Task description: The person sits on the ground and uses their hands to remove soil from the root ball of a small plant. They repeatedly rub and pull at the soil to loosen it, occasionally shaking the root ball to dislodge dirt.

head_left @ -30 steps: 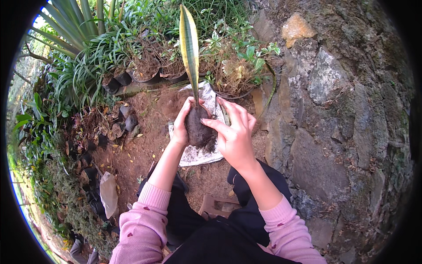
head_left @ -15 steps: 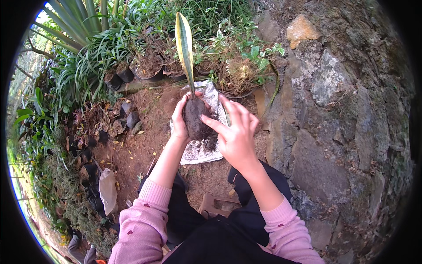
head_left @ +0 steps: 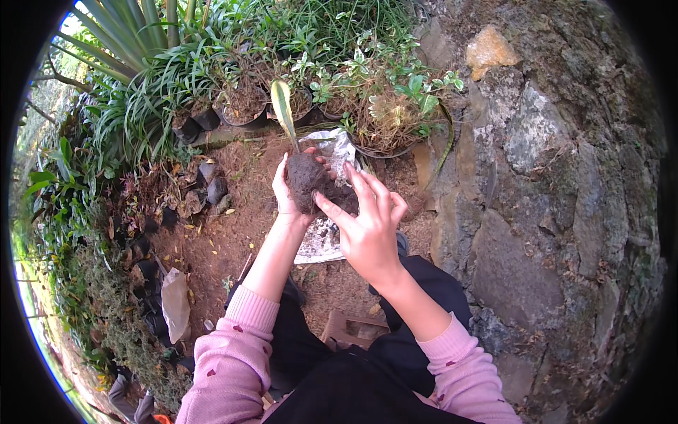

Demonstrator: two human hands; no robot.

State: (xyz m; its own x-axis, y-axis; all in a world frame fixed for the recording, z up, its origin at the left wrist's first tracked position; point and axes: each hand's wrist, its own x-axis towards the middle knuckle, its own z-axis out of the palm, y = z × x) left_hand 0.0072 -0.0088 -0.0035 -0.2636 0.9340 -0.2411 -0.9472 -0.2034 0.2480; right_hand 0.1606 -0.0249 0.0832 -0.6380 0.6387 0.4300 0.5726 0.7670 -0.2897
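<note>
- Nearest the camera are two pink sleeves (head_left: 233,353) and dark trousers; the person crouches over bare reddish ground (head_left: 219,240).
- The right hand (head_left: 369,230) is spread, fingers fanned and lightly curled, its fingertips touching the right flank of a dark soil ball (head_left: 311,185). It presses on the ball more than it grips it.
- The left hand (head_left: 284,192) is cupped around the left side and underside of the same ball, thumb up top, carrying most of it.
- The soil ball is held in the air between both hands, above a crumpled clear plastic sheet (head_left: 323,237) lying on the ground.
- A single stiff leaf (head_left: 282,106), green with yellow edges, rises upright from the top of the ball.
- By the look of it the ball is damp, fairly heavy and crumbly, so it likely wants support from below rather than a squeeze; the leaf looks firm, but lifting by it could tear it from its roots.
- Farther off stand dark pots (head_left: 244,113) of leafy plants.
- To the right is a rough stone wall (head_left: 544,212).
</note>
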